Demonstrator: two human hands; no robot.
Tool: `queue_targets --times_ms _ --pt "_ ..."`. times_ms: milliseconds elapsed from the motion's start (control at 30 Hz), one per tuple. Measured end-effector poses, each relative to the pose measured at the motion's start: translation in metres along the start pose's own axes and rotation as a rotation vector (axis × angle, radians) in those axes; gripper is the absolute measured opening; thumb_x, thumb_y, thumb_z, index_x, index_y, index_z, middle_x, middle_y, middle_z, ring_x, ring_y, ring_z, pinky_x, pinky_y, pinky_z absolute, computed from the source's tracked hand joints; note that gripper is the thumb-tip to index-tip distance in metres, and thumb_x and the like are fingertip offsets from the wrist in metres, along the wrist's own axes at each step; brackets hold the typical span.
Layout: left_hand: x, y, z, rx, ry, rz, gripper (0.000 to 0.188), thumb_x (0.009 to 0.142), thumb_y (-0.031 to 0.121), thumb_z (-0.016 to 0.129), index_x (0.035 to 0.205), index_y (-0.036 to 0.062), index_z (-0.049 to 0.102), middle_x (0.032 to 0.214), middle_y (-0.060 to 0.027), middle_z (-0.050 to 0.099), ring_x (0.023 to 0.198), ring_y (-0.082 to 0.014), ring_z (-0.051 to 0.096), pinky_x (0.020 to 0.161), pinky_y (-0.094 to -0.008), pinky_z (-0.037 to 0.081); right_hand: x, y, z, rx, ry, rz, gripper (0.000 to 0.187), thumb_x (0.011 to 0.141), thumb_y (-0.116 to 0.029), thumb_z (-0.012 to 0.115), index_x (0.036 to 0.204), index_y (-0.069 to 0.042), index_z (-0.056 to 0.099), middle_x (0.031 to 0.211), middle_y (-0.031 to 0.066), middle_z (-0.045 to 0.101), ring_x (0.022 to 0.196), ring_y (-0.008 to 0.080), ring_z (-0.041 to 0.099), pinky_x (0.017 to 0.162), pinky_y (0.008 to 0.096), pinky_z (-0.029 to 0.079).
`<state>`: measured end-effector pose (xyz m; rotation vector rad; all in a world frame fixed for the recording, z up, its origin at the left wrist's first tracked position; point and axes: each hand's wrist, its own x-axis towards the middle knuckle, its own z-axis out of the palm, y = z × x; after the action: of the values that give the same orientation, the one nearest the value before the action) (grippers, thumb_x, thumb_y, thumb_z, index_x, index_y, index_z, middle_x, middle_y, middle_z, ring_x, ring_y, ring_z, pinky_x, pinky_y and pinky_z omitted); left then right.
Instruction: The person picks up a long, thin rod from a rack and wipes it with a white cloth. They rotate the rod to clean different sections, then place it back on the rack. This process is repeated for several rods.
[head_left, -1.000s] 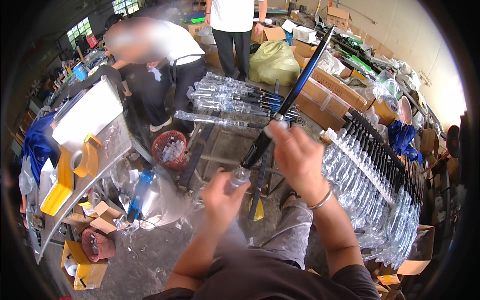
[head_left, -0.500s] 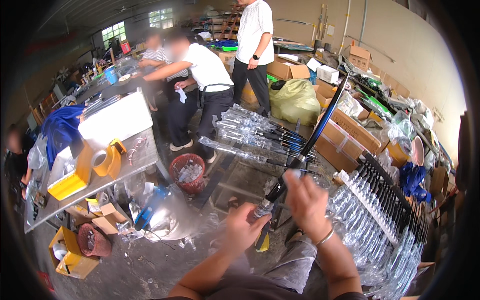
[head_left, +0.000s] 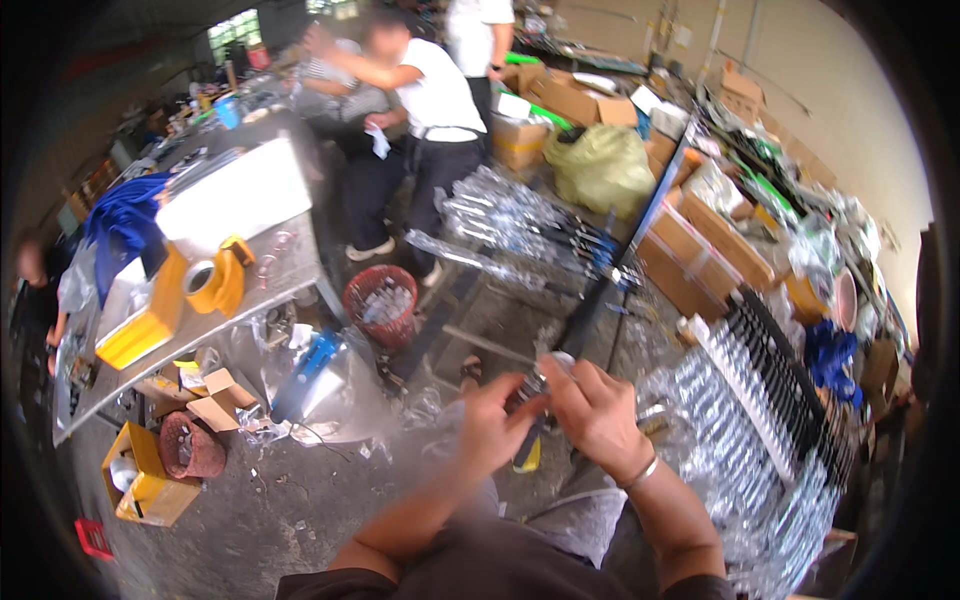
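Note:
A long, dark blue and black fishing rod [head_left: 652,215] slants up and away to the right from between my hands. Around its lower end, near a shiny metal part, my left hand [head_left: 492,428] is closed. My right hand [head_left: 598,412], with a bracelet at the wrist, pinches the rod just above the left. The fingers hide most of the gripped part. To the right lie several similar rods [head_left: 715,425] in clear plastic sleeves, side by side, their black ends along a white strip. Another heap of sleeved rods [head_left: 520,220] lies ahead.
At left stands a table [head_left: 305,262] with a white box and yellow bins. A red basket [head_left: 384,335] holds clear plastic pieces. Cardboard boxes [head_left: 690,290] and a yellow-green sack [head_left: 605,170] stand beyond the rod. Other people [head_left: 440,95] work ahead.
My right hand, raised and blurred beside the rod before, has come down and closed on it near my left hand. The view has tilted slightly, and a co-worker's arm has risen.

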<state>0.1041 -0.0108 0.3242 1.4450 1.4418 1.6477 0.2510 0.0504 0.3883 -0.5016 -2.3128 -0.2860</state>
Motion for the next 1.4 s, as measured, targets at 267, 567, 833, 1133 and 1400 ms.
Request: queue_targets --times_ms 267,567,833,1133,1400 --pt "0.005 0.009 -0.002 -0.169 -0.114 -0.147 0.018 0.087 0.015 0.068 0.091 -0.0017 0.063 0.068 -0.001 0.061 0.06 -0.0072 0.052 0.055 -0.0224 0.041 0.025 0.029 -0.014 -0.09 0.153 0.133 0.043 0.071 0.002 0.063 0.113 -0.004 0.06 0.069 0.0036 0.045 0.053 0.0162 0.052 0.043 0.0302 0.044" --pt "0.005 -0.007 -0.006 -0.255 -0.243 -0.224 0.021 0.095 0.023 0.058 0.088 0.0028 0.055 0.062 0.0027 0.051 0.051 -0.0037 0.045 0.044 -0.0212 0.034 0.035 0.037 -0.024 -0.117 0.193 0.131 0.041 0.073 0.003 0.065 0.113 -0.005 0.06 0.069 0.0027 0.046 0.051 0.0156 0.051 0.041 0.0312 0.043" --pt "0.007 -0.001 -0.006 -0.437 -0.324 -0.323 0.021 0.099 0.025 0.049 0.093 0.0045 0.05 0.064 0.0023 0.046 0.048 -0.0041 0.04 0.042 -0.0209 0.032 0.003 0.004 -0.004 0.04 0.016 0.023 0.046 0.069 0.001 0.063 0.114 -0.002 0.06 0.071 0.003 0.047 0.055 0.0149 0.054 0.043 0.0298 0.046" --pt "0.007 0.006 -0.011 -0.595 -0.458 -0.38 0.033 0.1 0.032 0.045 0.091 0.0013 0.051 0.064 -0.0014 0.049 0.048 -0.0083 0.043 0.043 -0.0228 0.035 0.031 0.037 -0.017 0.055 0.253 0.17 0.041 0.072 0.005 0.064 0.112 -0.004 0.06 0.07 0.0069 0.047 0.052 0.0212 0.053 0.043 0.0338 0.044" --pt "0.008 0.012 -0.008 0.166 -0.161 -0.01 0.019 0.091 0.019 0.061 0.088 0.0003 0.058 0.063 -0.0091 0.059 0.05 -0.0213 0.056 0.048 -0.0323 0.041 0.017 0.017 -0.019 -0.082 0.073 0.122 0.038 0.072 -0.002 0.064 0.109 -0.004 0.059 0.07 0.0037 0.046 0.057 0.0167 0.055 0.043 0.0306 0.044"
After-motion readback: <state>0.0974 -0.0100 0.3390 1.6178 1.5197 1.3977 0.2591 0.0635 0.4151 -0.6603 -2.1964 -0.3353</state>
